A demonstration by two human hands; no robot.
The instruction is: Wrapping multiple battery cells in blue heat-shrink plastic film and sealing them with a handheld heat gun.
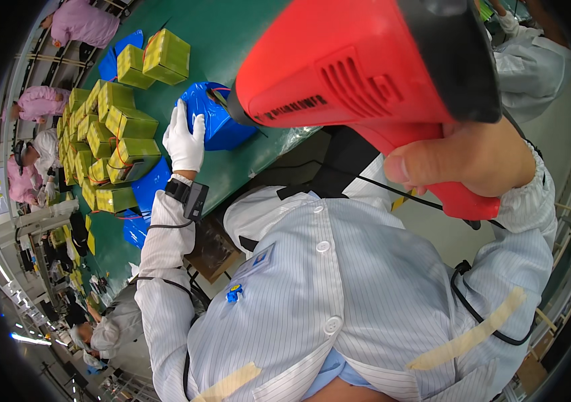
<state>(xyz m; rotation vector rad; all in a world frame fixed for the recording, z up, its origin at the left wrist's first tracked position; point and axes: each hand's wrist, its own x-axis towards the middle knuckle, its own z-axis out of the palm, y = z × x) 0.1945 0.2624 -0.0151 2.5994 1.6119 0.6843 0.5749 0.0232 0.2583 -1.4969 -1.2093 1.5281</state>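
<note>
My bare right hand [466,157] is wrapped round the handle of a red heat gun [339,74] with a black rear end. Its dark nozzle [237,110] points left, close to a blue plastic-wrapped pack [222,130] on the green table. A red wire shows at the pack's upper end, where the film gapes. My white-gloved left hand [186,142] lies against the pack's left side, fingers stretched out and thumb apart. A small black device is strapped to that wrist.
Several yellow-green block packs [114,124] with red wires crowd the left of the green table [225,33]. Blue film sleeves [151,187] lie beside them. A black cord [366,179] hangs across below the table edge. Co-workers [84,23] are around the room.
</note>
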